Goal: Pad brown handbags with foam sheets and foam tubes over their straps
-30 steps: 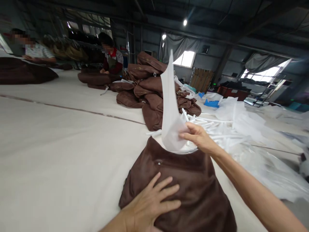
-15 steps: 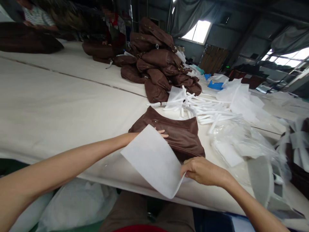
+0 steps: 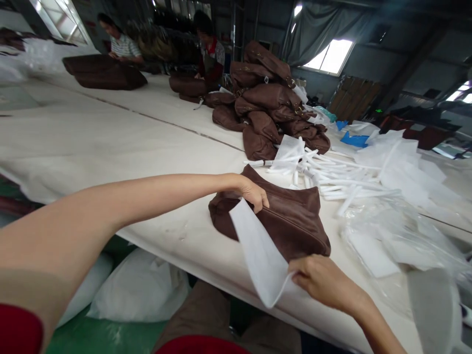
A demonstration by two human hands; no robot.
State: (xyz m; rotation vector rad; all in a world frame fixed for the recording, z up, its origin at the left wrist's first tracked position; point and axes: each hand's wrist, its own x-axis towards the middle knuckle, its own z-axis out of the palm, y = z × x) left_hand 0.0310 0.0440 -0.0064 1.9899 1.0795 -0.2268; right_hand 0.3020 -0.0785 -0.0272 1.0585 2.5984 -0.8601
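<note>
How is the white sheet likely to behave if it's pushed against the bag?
The white sheet is probably light, as it looks thin and the right hand holds it near one end. It seems flexible but not limp, since it keeps a smooth curve. Pushed against the bag, it would likely bow first.

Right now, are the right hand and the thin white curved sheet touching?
Touching. The head view shows the right hand gripping the thin white curved sheet at one end.

Smooth brown leather-look bag (image 3: pixel 291 211), matt white sheet (image 3: pixel 258 250)
</note>
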